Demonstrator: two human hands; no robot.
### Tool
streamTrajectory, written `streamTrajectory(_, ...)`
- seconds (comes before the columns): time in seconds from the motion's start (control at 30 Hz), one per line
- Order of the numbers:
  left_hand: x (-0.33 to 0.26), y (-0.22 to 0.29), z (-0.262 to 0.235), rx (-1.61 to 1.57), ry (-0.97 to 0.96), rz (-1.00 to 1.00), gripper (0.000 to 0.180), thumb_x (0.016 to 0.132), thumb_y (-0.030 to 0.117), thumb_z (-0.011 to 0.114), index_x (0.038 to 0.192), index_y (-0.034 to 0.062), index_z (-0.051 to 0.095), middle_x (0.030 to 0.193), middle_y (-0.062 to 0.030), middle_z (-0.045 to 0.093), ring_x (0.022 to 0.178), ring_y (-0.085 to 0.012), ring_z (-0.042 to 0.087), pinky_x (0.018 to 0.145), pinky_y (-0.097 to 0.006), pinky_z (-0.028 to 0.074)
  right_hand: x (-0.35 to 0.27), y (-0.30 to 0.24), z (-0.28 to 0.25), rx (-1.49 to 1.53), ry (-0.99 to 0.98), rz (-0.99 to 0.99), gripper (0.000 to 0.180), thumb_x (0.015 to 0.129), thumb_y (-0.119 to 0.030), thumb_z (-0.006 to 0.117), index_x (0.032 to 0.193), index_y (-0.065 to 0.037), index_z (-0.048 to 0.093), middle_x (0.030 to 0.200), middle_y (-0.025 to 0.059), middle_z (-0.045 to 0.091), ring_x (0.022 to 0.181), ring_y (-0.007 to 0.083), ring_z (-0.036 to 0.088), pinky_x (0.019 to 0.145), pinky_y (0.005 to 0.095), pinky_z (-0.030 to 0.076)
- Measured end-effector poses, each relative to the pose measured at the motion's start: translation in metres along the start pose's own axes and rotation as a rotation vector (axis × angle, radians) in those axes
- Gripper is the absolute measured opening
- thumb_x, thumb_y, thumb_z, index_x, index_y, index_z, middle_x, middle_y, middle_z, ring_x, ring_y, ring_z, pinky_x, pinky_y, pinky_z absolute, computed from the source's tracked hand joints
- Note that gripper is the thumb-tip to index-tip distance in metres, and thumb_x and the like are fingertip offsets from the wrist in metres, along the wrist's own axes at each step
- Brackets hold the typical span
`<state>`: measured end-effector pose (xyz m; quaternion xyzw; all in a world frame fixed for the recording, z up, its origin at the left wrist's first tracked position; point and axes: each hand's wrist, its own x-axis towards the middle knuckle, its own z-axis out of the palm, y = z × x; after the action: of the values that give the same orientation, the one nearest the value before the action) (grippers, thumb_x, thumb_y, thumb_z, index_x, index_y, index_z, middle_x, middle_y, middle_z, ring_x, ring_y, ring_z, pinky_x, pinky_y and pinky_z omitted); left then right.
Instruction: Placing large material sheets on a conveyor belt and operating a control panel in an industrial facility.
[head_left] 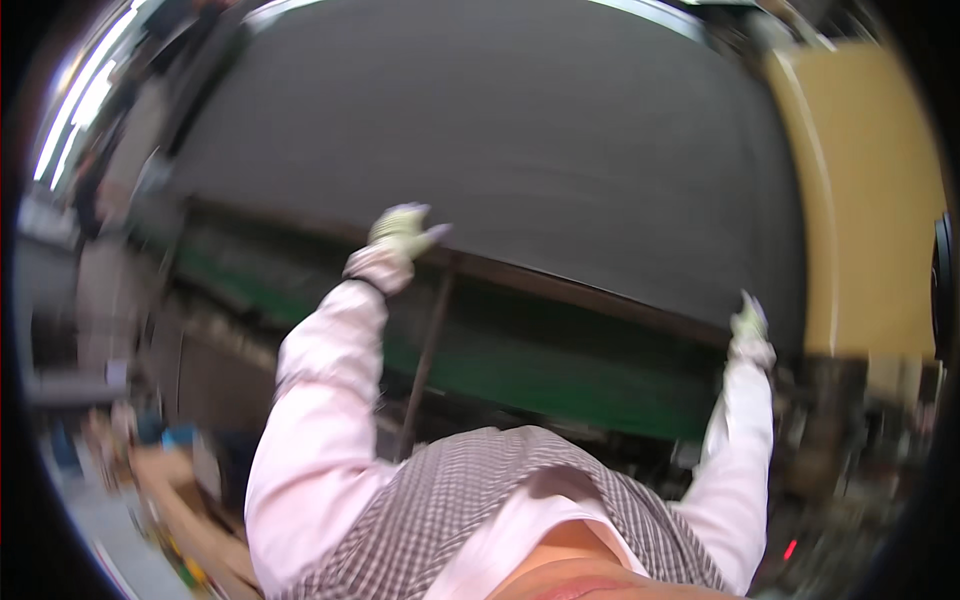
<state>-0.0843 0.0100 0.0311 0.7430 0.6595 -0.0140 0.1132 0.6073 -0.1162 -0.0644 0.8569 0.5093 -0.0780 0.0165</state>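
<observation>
A wide, smooth, dark grey surface [520, 150] stretches out before me, looking like a sheet or a belt. At its near edge, left of the middle, is my left hand [402, 232] in a pale yellow-green glove with purplish fingertips. Its fingers and thumb are spread, with nothing seen in them. Farther right, by the surface's near right corner, my right hand [749, 320] wears a matching glove, its fingers stretched out and slightly blurred. Both hands are over or against the edge; whether they press on it I cannot tell.
Under the near edge runs a green panel [560, 375] with a slanting dark bar [428, 360] in front. A tan board [865, 200] lies along the right side. At lower left stands a brown cardboard box [185, 500]. Blurred dark equipment fills the lower right.
</observation>
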Motion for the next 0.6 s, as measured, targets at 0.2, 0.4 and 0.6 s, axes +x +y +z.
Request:
streamTrajectory(0.2, 0.012, 0.011, 0.013, -0.018, -0.182, -0.024, 0.075, 0.084, 0.068, 0.050, 0.126, 0.0063, 0.057, 0.133, -0.0160, 0.053, 0.125, -0.0320, 0.048, 0.105, -0.042, 0.040, -0.062, -0.079, -0.026, -0.049, 0.219, 0.020, 0.060, 0.075, -0.014, 0.065, 0.133, -0.019, 0.051, 0.144, 0.0129, 0.041, 0.128, 0.0354, 0.043, 0.106, 0.0447, 0.037)
streamTrajectory(0.4, 0.012, 0.060, 0.010, -0.038, -0.183, 0.066, 0.075, 0.084, 0.068, 0.048, 0.123, 0.0054, 0.059, 0.125, -0.0159, 0.058, 0.119, -0.0305, 0.053, 0.101, -0.042, 0.043, -0.155, -0.143, -0.040, 0.152, 0.305, -0.285, 0.058, 0.074, -0.009, 0.063, 0.132, -0.013, 0.052, 0.142, 0.0155, 0.043, 0.127, 0.0376, 0.041, 0.107, 0.0468, 0.034)
streamTrajectory(0.6, 0.010, 0.158, 0.048, -0.094, -0.216, 0.165, 0.075, 0.084, 0.069, 0.047, 0.123, 0.0059, 0.059, 0.125, -0.0156, 0.058, 0.119, -0.0300, 0.053, 0.101, -0.041, 0.042, -0.222, -0.138, 0.001, 0.288, 0.310, -0.324, 0.057, 0.073, -0.009, 0.065, 0.129, -0.011, 0.054, 0.139, 0.0147, 0.047, 0.124, 0.0371, 0.045, 0.106, 0.0467, 0.036)
